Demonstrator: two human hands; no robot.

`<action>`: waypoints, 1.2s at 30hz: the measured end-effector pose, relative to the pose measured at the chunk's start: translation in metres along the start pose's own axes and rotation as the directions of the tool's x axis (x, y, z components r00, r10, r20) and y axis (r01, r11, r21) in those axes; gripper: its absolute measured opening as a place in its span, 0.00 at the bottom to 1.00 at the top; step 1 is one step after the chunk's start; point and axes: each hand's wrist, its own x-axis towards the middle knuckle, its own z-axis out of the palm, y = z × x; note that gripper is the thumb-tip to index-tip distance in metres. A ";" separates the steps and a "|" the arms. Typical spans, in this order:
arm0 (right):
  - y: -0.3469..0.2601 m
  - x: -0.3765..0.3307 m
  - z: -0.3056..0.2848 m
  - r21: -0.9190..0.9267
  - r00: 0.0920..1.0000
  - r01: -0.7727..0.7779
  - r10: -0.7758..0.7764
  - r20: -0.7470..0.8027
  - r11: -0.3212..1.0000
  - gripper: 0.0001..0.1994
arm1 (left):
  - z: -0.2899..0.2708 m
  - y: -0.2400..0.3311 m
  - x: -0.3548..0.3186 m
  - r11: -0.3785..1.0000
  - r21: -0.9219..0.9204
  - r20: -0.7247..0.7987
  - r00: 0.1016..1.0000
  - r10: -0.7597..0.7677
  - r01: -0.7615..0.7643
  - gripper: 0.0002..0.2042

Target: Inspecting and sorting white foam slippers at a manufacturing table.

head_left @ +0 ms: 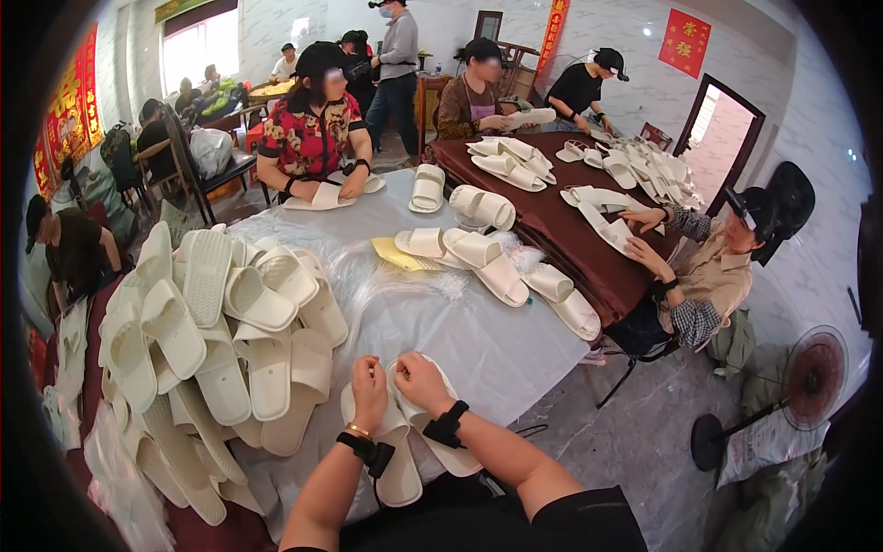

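Note:
Two cream slippers [403,455] lie side by side at the near edge of a round table [460,340] covered in clear plastic. My left hand [369,391] rests on the left slipper's strap with its fingers closed on it. My right hand [421,379] grips the strap of the right slipper beside it. Both wrists carry black bands. The two hands almost touch each other.
A big heap of cream slippers [216,340] fills the table's left side. More slipper pairs [492,262] lie at the far right. People sit around this table and a brown-clothed table [570,230] behind. A standing fan [809,377] is on the floor at right.

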 end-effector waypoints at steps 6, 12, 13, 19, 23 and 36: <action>-0.004 -0.001 -0.001 0.090 0.999 -0.043 0.044 -0.009 0.995 0.10 | -0.003 0.017 0.002 0.992 -0.042 -0.004 0.992 -0.123 0.122 0.09; -0.006 0.000 -0.002 0.058 0.999 -0.031 0.029 0.038 0.998 0.08 | 0.000 0.003 0.002 0.971 -0.131 0.090 0.977 -0.191 0.202 0.11; -0.005 0.000 -0.002 0.057 0.999 -0.032 0.029 0.038 0.998 0.08 | 0.001 0.001 0.002 0.962 -0.178 0.094 0.976 -0.195 0.209 0.10; 0.000 -0.001 0.001 0.026 1.000 -0.005 0.004 0.024 1.000 0.07 | 0.000 0.000 0.003 0.970 -0.119 0.144 0.970 -0.196 0.213 0.06; 0.000 -0.001 0.002 0.016 0.999 -0.015 0.015 0.036 1.000 0.07 | -0.001 0.005 0.002 0.963 -0.128 0.161 0.963 -0.216 0.237 0.05; -0.003 0.000 -0.001 0.016 0.999 -0.021 0.020 0.041 1.000 0.08 | 0.001 0.003 0.004 0.962 -0.137 0.136 0.967 -0.218 0.236 0.06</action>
